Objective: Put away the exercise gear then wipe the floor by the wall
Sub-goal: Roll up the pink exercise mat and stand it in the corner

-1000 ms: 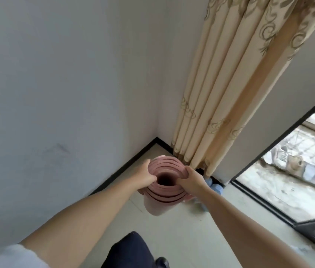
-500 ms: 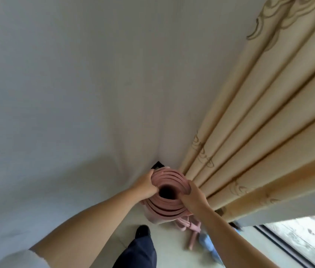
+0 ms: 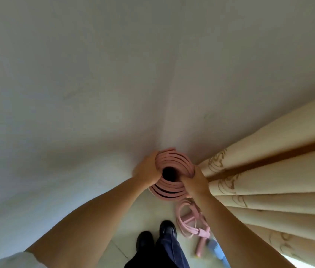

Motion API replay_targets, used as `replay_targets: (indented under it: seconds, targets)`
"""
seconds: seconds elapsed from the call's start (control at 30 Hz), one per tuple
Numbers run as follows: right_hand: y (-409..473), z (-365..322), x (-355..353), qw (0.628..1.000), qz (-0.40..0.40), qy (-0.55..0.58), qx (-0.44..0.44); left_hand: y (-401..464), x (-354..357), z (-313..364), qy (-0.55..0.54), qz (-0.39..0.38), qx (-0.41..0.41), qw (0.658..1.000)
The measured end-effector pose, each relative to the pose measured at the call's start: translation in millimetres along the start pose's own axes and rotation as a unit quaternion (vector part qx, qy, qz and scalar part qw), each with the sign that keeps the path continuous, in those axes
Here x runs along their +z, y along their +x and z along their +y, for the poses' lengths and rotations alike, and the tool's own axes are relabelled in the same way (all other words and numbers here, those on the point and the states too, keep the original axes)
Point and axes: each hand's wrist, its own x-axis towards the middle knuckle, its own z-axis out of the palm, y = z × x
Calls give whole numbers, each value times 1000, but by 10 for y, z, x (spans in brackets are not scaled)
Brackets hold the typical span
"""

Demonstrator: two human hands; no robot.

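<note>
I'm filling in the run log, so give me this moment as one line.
step: stowing rolled pink mat upright in corner | left hand: grips rim | right hand: grips rim | beside: curtain | floor: pink pull-rope exerciser

A pink rolled-up exercise mat [image 3: 172,188] stands on end in the corner where the two walls meet, its spiral top end facing up. A pink pull rope [image 3: 188,222] with handles lies on the floor just beside it.

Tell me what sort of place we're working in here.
Probably a room corner in a home: plain white walls meet beside a patterned beige curtain, over a pale floor. Both hands hold a rolled pink mat upright there.
</note>
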Motion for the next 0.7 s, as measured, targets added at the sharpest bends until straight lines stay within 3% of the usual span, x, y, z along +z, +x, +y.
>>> replay_targets:
  seconds: [0.1,0.27,0.47,0.57,0.63,0.7]
  targets:
    - [383,16,97,999,25,28,18,320,104,-5,-22,54,-18,998]
    - [736,122,392,987,35,130,87,583,306,-255,-233,59,-73,968]
    - [1171,308,553,989,-35,138,25,506,373,-521,-350,72,-29,933]
    - [1200,252,496,981,-52,182,35,468,244,-430,-451,50,-112,884]
    - [1075,132,418,980,-47,187,39,445,172,-335,-456,36,-162,874]
    - [916,3,368,984,-40,167,49,426,142,-289,-412,21,-175,894]
